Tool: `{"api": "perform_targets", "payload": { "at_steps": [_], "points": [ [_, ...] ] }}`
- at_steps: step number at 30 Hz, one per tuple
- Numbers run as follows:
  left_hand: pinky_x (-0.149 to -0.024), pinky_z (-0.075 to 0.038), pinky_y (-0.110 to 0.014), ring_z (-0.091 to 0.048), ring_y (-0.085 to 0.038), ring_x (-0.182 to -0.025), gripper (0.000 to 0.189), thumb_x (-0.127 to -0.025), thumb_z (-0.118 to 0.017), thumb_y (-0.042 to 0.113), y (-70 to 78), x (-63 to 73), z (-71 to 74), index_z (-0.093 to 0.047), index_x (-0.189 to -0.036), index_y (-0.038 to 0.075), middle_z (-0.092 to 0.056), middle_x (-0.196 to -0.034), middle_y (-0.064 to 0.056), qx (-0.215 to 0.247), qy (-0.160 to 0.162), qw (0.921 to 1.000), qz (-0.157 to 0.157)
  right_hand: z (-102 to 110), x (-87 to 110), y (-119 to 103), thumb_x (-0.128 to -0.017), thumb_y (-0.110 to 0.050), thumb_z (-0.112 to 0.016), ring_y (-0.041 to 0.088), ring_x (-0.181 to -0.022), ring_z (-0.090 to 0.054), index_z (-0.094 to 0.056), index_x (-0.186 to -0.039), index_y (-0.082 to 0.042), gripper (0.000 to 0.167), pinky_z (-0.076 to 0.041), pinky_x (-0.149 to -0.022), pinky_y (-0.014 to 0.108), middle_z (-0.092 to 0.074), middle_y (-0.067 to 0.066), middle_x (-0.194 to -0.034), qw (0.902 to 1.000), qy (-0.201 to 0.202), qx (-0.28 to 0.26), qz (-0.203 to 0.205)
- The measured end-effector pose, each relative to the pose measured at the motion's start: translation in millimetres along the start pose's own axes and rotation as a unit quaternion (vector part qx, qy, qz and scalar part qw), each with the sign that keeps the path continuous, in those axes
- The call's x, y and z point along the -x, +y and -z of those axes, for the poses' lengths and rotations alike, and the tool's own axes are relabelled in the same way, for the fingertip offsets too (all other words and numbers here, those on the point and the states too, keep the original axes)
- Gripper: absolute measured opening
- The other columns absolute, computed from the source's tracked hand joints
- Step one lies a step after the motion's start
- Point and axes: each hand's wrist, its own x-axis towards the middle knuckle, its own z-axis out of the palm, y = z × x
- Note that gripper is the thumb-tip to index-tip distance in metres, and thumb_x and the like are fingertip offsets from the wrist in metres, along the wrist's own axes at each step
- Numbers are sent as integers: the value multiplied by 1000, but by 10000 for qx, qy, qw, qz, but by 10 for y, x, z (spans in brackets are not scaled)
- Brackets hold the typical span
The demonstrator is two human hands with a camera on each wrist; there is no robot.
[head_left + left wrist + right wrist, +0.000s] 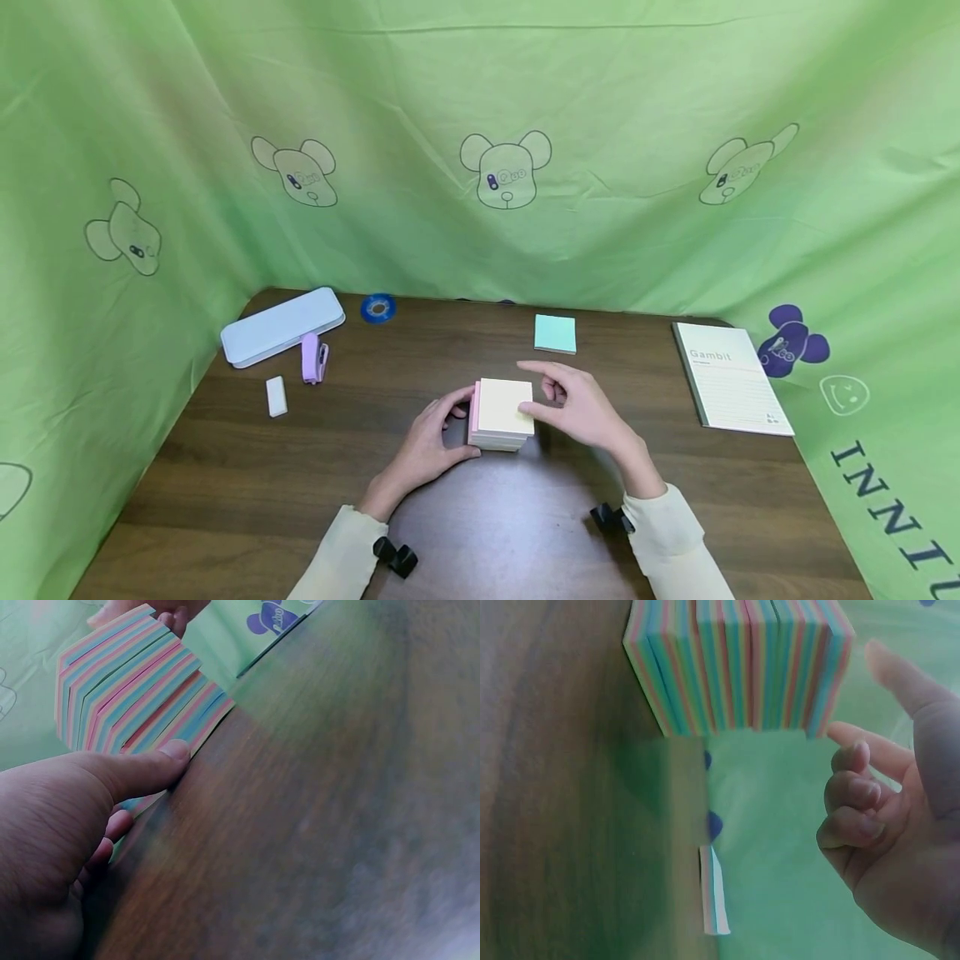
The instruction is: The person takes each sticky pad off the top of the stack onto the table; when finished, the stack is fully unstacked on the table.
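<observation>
Free room, right fingers (549,368) to notebook (733,380)

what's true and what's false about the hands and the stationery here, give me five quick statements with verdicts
1. The left hand holds the sticky-note stack. True.
2. The cover of the notebook reads "Gambit". True.
3. The purple stapler lies beside the notebook. False: the purple stapler lies by the pale blue pencil case, across the table from the notebook.
4. The right hand is gripping the white eraser. False: the white eraser lies on the table, and the right hand is at the sticky-note stack.
5. The turquoise sticky-note pad lies apart from the stack. True.
</observation>
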Motion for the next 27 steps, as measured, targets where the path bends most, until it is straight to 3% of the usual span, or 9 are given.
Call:
{"api": "perform_targets", "payload": {
  "at_steps": [8, 13, 19, 23, 27],
  "points": [
    [-98, -49, -42, -59, -17, -111, 99, -78, -104, 17, 19, -6, 13, -54, -163, 20, -66, -122, 4, -164, 20, 9999, -36, -90, 49, -105, -76, -43, -102, 6, -73, -42, -75, -140, -19, 73, -36, -68, 28, -46, -12, -82, 9975, -32, 699, 69],
    [-98, -49, -43, -59, -17, -110, 99, -79, -103, 17, 18, -11, 15, -53, -164, 20, -66, -127, 4, -174, -19, 9998, -58, -108, 79, -142, -71, -48, -103, 6, -73, -41, -76, -142, -20, 81, -35, -67, 28, -45, -12, -83, 9948, -36, 1016, 41],
    [-97, -50, -40, -59, -16, -109, 99, -78, -104, 16, 8, -5, 10, -53, -164, 20, -66, -121, 5, -142, 1, 9998, -112, -134, 88, -169, -71, -51, -103, 6, -74, -44, -72, -148, -15, 91, -40, -67, 30, -49, -11, -85, 9917, -163, 1274, -78],
    [-93, -51, -36, -60, -15, -108, 99, -78, -104, 16, -2, -8, 4, -54, -163, 20, -67, -121, 5, -124, 14, 9998, -159, -144, 87, -189, -72, -50, -102, 8, -80, -50, -73, -146, -15, 88, -45, -72, 33, -62, -10, -95, 9907, -139, 1350, -85],
    [-91, -51, -33, -60, -15, -107, 98, -78, -104, 16, -5, -10, 1, -55, -163, 19, -67, -120, 5, -134, 9, 9998, -161, -153, 83, -194, -72, -48, -102, 6, -80, -50, -74, -141, -22, 78, -44, -71, 32, -61, -13, -95, 9908, -83, 1351, -36]
  ]
}}
